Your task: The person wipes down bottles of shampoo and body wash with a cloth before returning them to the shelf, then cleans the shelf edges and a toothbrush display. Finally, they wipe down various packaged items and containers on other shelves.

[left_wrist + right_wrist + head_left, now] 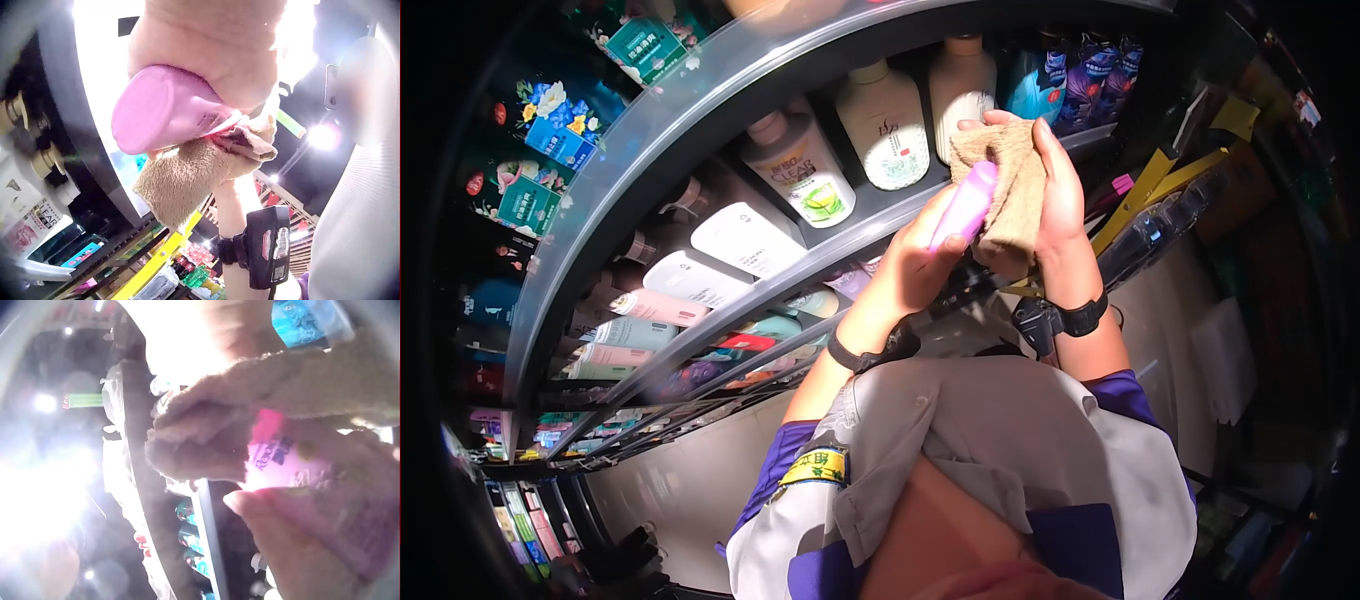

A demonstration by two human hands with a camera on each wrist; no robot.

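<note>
Clasping the pink bottle [965, 210] in the left-hand grip [915, 245], closing snugly round it and holding it at a tilt! Bunching the brown towel [1022, 190] in the right-hand grip [1060, 200], bending over its far edge. Bringing bottle and towel into contact, just on the near side of the shelf [835, 237]. Showing purple lettering beside a deep-pink end in the right wrist view, and a broad, flat base in the left wrist view. Standing along the shelf, left to right: a Clear-labelled bottle [795, 165], two cream bottles [883, 135], a blue pack [1037, 88] and purple packs [1088, 85]. Wearing black straps [1085, 318] on both wrists, nearer in.
</note>
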